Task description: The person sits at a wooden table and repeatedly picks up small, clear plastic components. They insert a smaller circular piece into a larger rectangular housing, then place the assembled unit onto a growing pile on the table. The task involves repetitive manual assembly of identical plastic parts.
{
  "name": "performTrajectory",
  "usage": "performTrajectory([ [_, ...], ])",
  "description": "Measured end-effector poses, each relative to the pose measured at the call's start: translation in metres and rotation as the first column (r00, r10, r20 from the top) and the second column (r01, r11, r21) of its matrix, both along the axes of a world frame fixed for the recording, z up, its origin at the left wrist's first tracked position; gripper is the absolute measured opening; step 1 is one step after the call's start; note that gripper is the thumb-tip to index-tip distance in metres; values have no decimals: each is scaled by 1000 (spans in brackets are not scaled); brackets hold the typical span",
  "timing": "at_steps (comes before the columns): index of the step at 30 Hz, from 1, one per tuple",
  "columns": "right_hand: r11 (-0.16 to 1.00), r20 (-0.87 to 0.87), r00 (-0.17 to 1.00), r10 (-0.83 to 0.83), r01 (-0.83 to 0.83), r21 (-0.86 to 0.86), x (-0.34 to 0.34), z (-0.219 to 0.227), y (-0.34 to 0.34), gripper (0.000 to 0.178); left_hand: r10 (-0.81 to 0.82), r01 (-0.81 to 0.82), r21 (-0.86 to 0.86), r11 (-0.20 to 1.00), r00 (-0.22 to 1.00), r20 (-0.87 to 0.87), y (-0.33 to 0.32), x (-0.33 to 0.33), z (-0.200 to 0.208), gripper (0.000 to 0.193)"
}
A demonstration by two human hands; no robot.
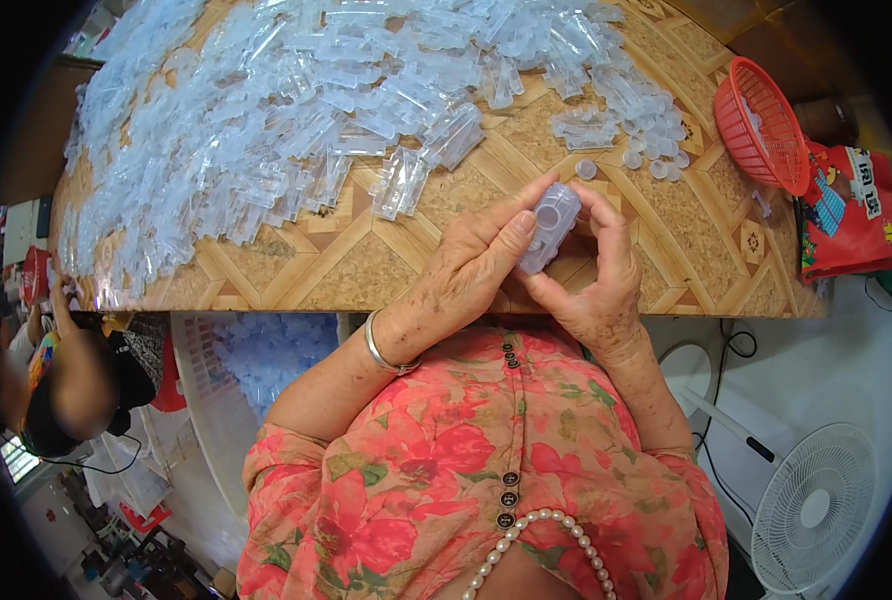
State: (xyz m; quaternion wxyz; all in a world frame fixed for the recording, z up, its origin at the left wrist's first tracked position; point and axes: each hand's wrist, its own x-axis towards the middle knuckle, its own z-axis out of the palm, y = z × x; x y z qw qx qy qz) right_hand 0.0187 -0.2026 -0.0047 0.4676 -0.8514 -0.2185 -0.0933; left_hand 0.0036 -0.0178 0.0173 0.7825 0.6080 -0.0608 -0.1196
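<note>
Over the table's front edge, both my hands hold one small translucent plastic case (552, 228) with a round recess in its face. My left hand (476, 250) grips its left side, the thumb pressed along the front. Around its right side curls my right hand (606, 265), index finger at the top end and thumb near the lower end. Just beyond the case lies a small round clear cap (586, 168). Several more round caps (658, 150) sit farther right, beside a loose clear plastic piece (584, 130).
A wide heap of clear plastic pieces (296, 110) covers the table's (336, 285) far and left parts. At right stand a red basket (761, 125) and a red bag (851, 215). Below are a white crate (206, 400) of pieces and a fan (816, 508). Another person (86, 380) sits at left.
</note>
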Motion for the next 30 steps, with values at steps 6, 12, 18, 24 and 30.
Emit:
performTrajectory([
  [6, 994, -60, 993, -106, 107, 19, -2, -13, -3, 86, -117, 68, 246, 967, 975, 190, -2, -3, -3, 66],
  [12, 988, 107, 992, 65, -50, -143, 9, 17, -12, 74, -144, -52, 495, 867, 926, 350, -2, -2, -6, 56],
  [18, 961, 94, 987, 131, -103, -256, 16, 14, -27, 42, -131, -355, 619, 700, 789, 601, 2, 10, -6, 42],
  [24, 959, 109, 986, 128, -95, -268, 19, 16, -20, 37, -108, -372, 637, 676, 804, 584, 1, 8, -13, 40],
  [30, 950, -63, 977, 204, -214, -227, 34, 44, -25, 38, -99, -404, 627, 666, 786, 611, 6, 7, -14, 42],
])
